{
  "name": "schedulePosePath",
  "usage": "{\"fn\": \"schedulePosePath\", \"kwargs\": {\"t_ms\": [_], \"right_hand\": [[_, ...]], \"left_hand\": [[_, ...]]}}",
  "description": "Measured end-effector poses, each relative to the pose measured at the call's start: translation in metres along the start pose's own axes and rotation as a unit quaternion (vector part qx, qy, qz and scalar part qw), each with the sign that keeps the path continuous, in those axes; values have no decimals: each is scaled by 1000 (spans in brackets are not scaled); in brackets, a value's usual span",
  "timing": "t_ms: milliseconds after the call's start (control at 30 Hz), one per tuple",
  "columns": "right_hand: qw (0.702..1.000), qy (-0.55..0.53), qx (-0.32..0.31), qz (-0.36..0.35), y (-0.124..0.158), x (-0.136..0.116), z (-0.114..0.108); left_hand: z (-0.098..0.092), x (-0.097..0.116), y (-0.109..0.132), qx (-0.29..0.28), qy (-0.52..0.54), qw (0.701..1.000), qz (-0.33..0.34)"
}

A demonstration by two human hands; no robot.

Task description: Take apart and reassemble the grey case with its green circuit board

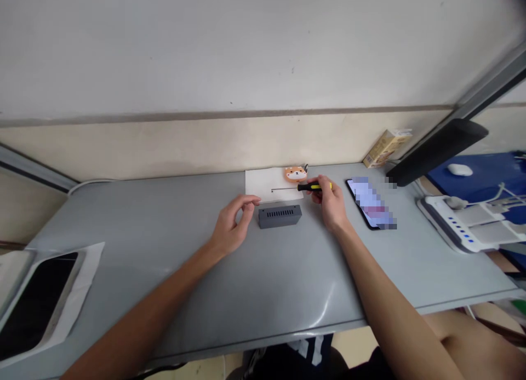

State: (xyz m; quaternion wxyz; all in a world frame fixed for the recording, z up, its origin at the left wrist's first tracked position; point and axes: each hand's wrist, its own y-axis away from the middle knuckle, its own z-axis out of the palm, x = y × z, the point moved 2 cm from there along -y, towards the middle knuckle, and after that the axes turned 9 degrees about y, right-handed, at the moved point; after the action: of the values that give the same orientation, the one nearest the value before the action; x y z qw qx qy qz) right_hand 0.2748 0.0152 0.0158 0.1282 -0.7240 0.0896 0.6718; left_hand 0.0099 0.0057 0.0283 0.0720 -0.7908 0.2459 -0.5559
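Note:
My right hand (329, 202) grips a screwdriver (303, 188) by its black and yellow handle. The thin shaft points left, above a white sheet of paper (257, 178); a small dark speck shows at its tip, too small to make out. Below the shaft, a dark grey slotted box (280, 218) stands on the table, with a row of vents and a small hole near each end of its upper face. Beside the box's left end is my left hand (233, 224), fingers curved and apart from the thumb, with nothing visible between them.
An orange animal-face case (295, 174) lies on the paper's right part. Right of my right hand are a phone (372, 205), a carton (384, 149), a black cylinder (441, 150) and a white multi-slot device (452, 229). A black-screened tablet (39, 303) lies at the left.

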Motion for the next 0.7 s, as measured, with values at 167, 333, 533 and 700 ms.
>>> {"fn": "schedulePosePath", "kwargs": {"t_ms": [167,333,533,700], "right_hand": [[1000,-26,4,12,0,-2,-1],[992,-108,-10,56,3,-7,1],[985,-132,-54,92,8,-4,8],[988,-108,-57,91,7,0,9]], "left_hand": [[-1,-2,0,19,-18,999,21],[-2,1,2,15,-31,996,82],[0,5,8,-10,-60,984,170],[3,2,10,-13,-97,978,183]]}}
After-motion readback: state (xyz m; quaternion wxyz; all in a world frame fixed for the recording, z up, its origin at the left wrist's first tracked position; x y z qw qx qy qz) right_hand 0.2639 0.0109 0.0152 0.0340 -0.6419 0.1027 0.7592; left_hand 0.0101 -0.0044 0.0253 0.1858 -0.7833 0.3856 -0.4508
